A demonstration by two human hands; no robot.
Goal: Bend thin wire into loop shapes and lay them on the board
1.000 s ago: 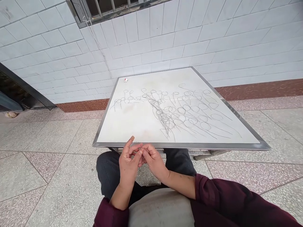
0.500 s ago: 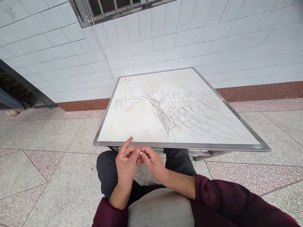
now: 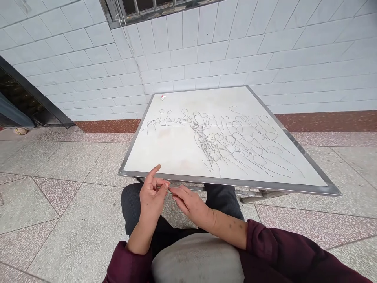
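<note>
My left hand (image 3: pixel 153 194) pinches a thin wire between thumb and fingers, just in front of the table's near edge. Part of a small wire loop (image 3: pixel 155 187) shows by its curled fingers; the forefinger points up and away. Close on the right, my right hand (image 3: pixel 191 204) has its fingers stretched towards the left thumb, with its own thumb apart from them. Its fingertips are at the wire, whose far end is hidden. Many thin dark wires (image 3: pixel 231 138), each bent into a loop with a long tail, lie across the white tabletop (image 3: pixel 159 151), tangled in the middle.
The table has a grey metal rim (image 3: pixel 229 184) and stands against a white tiled wall (image 3: pixel 206 59). A small white and red object (image 3: pixel 163 97) lies at its far left corner. My knees (image 3: pixel 131 206) are under the near edge. A barred window (image 3: pixel 156 8) is above.
My hands were pinched together; now the right thumb has come away from its fingers and the hands are slightly farther apart. The view has shifted a little.
</note>
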